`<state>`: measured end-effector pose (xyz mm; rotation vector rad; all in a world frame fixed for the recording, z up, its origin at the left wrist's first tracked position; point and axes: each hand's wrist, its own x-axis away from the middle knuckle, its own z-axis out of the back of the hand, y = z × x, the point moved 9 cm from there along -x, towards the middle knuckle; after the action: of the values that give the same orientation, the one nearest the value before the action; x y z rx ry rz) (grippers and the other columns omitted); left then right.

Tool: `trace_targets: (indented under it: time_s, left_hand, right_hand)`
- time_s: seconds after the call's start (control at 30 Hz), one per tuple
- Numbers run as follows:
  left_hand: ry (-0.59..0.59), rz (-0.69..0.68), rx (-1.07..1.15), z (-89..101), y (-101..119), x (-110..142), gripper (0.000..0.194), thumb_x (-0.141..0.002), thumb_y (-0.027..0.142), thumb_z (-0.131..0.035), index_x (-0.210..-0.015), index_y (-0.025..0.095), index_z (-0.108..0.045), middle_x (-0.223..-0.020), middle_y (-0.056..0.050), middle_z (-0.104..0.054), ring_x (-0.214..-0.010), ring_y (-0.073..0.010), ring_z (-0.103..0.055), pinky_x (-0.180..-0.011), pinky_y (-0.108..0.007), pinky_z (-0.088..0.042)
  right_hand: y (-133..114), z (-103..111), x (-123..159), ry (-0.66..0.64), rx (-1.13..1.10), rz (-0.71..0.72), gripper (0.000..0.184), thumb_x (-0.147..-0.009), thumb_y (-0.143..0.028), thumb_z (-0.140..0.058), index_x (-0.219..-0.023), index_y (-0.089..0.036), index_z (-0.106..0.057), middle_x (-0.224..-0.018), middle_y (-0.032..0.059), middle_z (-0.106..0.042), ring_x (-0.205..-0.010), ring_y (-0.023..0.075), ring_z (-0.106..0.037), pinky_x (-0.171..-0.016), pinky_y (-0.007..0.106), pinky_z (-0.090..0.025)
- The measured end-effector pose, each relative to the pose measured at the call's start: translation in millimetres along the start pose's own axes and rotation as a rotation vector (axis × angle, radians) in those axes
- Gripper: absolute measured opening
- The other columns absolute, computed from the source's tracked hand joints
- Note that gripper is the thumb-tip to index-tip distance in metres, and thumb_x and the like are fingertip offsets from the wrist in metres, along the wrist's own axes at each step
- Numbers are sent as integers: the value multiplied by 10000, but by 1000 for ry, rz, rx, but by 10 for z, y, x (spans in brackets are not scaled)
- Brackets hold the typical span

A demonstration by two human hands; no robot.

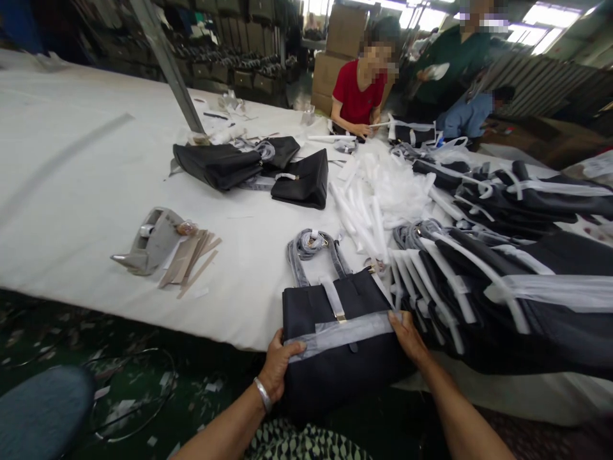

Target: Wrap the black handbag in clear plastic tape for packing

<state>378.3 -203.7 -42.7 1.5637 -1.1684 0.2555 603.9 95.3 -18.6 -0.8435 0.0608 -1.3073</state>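
Observation:
A black handbag point(335, 306) with wrapped grey handles lies over the near edge of the white table point(86, 191). A strip of translucent wrapping point(345, 333) runs across its front. My left hand point(279, 367) grips the bag's left side, thumb on the strip's end, a metal bangle on the wrist. My right hand point(407, 338) presses the strip's right end against the bag's right edge, fingers closed on it.
A stack of black bags point(517, 287) with white-wrapped straps fills the right. More black bags point(268, 169) and loose white wrapping point(383, 191) lie mid-table. A grey tape dispenser point(153, 239) with brown strips sits left. Two people point(359, 89) work at the far side. A slanted metal post point(167, 64) stands behind.

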Motion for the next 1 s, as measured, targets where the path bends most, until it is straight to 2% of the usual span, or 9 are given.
trace_targets:
  time_s: [0.07, 0.13, 0.3, 0.4, 0.53, 0.7, 0.87, 0.93, 1.0]
  left_hand:
    - [-29, 2, -48, 47, 196, -89, 662, -537, 206, -783, -1145, 181, -521, -937, -73, -689, -769, -219, -663, -704, -335, -546]
    - [-61, -4, -113, 135, 492, -216, 649, -545, 205, -787, -1140, 181, -526, -947, -74, -686, -767, -212, -662, -681, -320, -546]
    - [-150, 3, -311, 534, 1412, -661, 673, -552, 204, -800, -1161, 151, -518, -895, -82, -686, -704, -218, -659, -604, -315, -543]
    - [-238, 78, -335, 753, 1701, -889, 696, -543, 203, -808, -1171, 139, -515, -883, -87, -688, -694, -227, -664, -657, -359, -557]
    - [-272, 107, -302, 862, 1727, -982, 703, -582, 260, -812, -1201, 159, -492, -927, -99, -692, -753, -245, -677, -714, -381, -559]
    - [-230, 62, -310, 762, 1708, -906, 542, -707, 402, -744, -1150, 174, -529, -972, -95, -690, -809, -224, -677, -757, -351, -553]
    - [-166, 23, -329, 787, 1726, -931, 563, -706, 410, -745, -1171, 189, -517, -1027, -91, -684, -852, -215, -670, -804, -340, -544]
    - [-140, -26, -367, 846, 1711, -975, 577, -683, 420, -759, -1157, 187, -526, -1024, -83, -685, -855, -221, -664, -806, -343, -540]
    - [-101, -137, -451, 915, 1731, -1014, 583, -644, 430, -781, -1116, 173, -556, -1018, -80, -685, -896, -241, -650, -844, -354, -523]
  right_hand:
    - [-37, -85, 68, 8, -3, -37, 521, -797, -641, -349, -1038, -189, -444, -1048, 150, -600, -1091, 317, -548, -966, 437, -386]
    - [-114, -238, 153, 28, -11, -81, 554, -801, -652, -335, -1077, -184, -440, -1082, 162, -593, -1118, 332, -530, -962, 452, -382]
    - [-540, -888, 444, 81, -84, -165, 680, -819, -683, -238, -1174, -132, -417, -1199, 223, -547, -1117, 340, -531, -947, 445, -390]
    - [-821, -1226, 618, 109, -129, -185, 692, -814, -685, -245, -1197, -135, -416, -1249, 221, -520, -1174, 340, -492, -961, 434, -381]
    - [-929, -1349, 721, 143, -157, -249, 709, -793, -702, -271, -1230, -159, -401, -1312, 209, -475, -1230, 376, -431, -967, 483, -358]
    - [-877, -1259, 672, 115, -217, -275, 747, -787, -733, -281, -1260, -162, -373, -1296, 209, -504, -1194, 332, -491, -968, 443, -381]
    - [-833, -1233, 674, 108, -231, -290, 737, -788, -747, -278, -1256, -183, -361, -1239, 190, -553, -1168, 313, -525, -959, 419, -402]
    - [-815, -1264, 687, 131, -197, -286, 730, -790, -744, -257, -1248, -185, -356, -1254, 197, -535, -1180, 325, -511, -964, 434, -397]
    - [-801, -1286, 701, 182, -175, -265, 720, -796, -731, -232, -1242, -178, -350, -1265, 203, -515, -1190, 337, -498, -971, 446, -391]
